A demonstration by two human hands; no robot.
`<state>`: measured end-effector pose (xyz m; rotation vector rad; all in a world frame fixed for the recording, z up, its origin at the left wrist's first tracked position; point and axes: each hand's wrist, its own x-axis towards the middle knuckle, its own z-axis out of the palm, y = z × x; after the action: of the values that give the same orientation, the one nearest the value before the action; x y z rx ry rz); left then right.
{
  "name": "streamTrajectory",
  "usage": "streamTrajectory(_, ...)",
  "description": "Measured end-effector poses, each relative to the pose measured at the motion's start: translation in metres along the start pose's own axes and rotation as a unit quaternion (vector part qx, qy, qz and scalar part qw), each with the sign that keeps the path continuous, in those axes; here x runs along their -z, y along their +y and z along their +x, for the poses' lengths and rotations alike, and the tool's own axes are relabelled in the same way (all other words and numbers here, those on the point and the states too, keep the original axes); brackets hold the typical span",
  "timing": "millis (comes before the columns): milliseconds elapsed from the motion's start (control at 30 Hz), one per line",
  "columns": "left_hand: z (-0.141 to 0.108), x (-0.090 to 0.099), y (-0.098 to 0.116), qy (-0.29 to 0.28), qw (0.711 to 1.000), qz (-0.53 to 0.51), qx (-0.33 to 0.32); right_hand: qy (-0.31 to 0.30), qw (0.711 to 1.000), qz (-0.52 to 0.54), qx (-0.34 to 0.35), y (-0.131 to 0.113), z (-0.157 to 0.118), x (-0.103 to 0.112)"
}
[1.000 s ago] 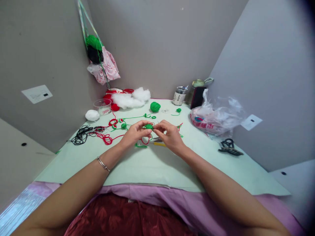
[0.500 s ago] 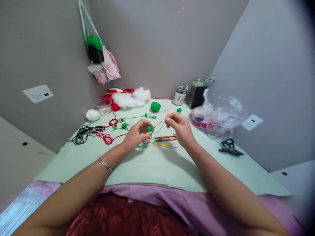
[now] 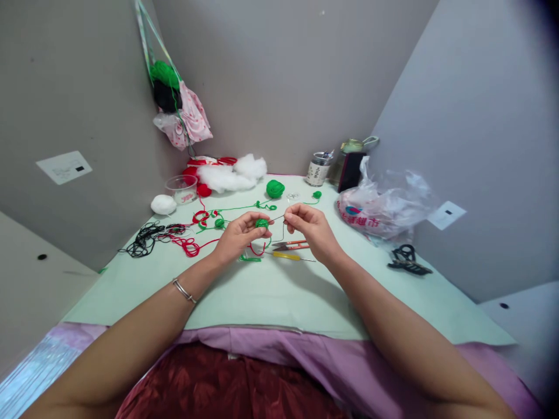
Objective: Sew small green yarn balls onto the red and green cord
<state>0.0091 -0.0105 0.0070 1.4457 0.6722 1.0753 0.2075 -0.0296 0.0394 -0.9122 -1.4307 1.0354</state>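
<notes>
Holds a small green ball (image 3: 262, 223) in the left hand (image 3: 239, 234), over the middle of the pale green table (image 3: 262, 305); closed snugly between thumb and curled fingers, likely to steady it from turning. Pinches a thin dark thread (image 3: 278, 218) in the right hand (image 3: 313, 228), just to the right of the ball, with thumb and fingertips nearly meeting (too fine to tell whether a needle is gripped there too). Shows one stretch of thread straight between ball and fingertips and a slack loop hanging below, probably gripped so close for better control over something small. Lying on the table by the hands: orange snips (image 3: 293, 245), partly hidden by the right hand, and a yellow-handled hook (image 3: 286, 256), seemingly placed for easy reach. Spread to the left: red yarn (image 3: 190, 248) and a tangle of black thread (image 3: 146, 240), perhaps set aside against snagging. Ranged along the back: fluffy white stuffing (image 3: 225, 177), a ball of green yarn (image 3: 275, 189) and a labelled tin (image 3: 317, 173). Off to the right: a plastic bag (image 3: 371, 212) and a black hair clip (image 3: 407, 263), presumably out of the right arm's way.
</notes>
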Motion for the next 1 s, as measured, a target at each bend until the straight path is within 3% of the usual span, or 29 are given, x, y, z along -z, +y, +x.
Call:
streamTrajectory(433,0.0039,0.0036,0.0012,0.025,0.995,-0.084,0.05,-0.034,0.999,-0.01,0.006,0.0008,-0.002,-0.0018)
streamTrajectory(1000,0.0052,0.0066,-0.0042,0.026,0.999,-0.007,0.033,-0.05,0.999,-0.004,-0.017,0.0069,-0.0024,-0.0038)
